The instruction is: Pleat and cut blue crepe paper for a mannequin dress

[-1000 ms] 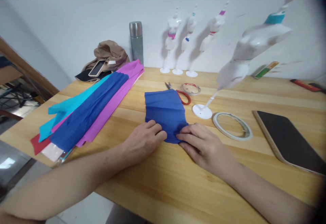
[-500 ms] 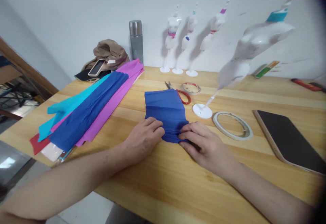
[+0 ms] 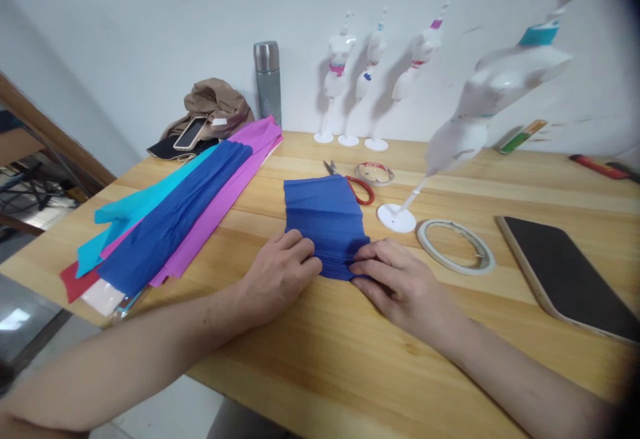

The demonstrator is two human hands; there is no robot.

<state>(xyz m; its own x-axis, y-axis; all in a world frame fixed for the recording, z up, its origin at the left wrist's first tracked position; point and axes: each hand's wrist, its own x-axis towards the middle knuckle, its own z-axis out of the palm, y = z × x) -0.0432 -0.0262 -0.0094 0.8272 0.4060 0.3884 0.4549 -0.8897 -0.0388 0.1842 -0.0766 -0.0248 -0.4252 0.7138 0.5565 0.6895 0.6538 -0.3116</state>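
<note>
A piece of blue crepe paper [image 3: 325, 216] lies on the wooden table, its near edge gathered into narrow pleats. My left hand [image 3: 285, 272] is closed on the left end of the pleated edge, fingers curled over it. At the right end, my right hand [image 3: 395, 276] pinches the same edge between thumb and fingers. Beyond the paper, partly under its far right corner, are scissors [image 3: 363, 190] with red handles. A white mannequin [image 3: 463, 129] with a teal band at its neck stands to the right of the paper.
Strips of coloured crepe paper [image 3: 175, 219] lie at the left. A roll of tape [image 3: 425, 246] and a large phone [image 3: 565, 272] are at the right. Several small mannequins [image 3: 343, 82], a flask [image 3: 269, 86] and a brown cloth bag [image 3: 217, 102] stand along the wall.
My left hand's fingers have shifted slightly at the pleated edge. My right hand and the blue crepe paper stay nearly where they were.
</note>
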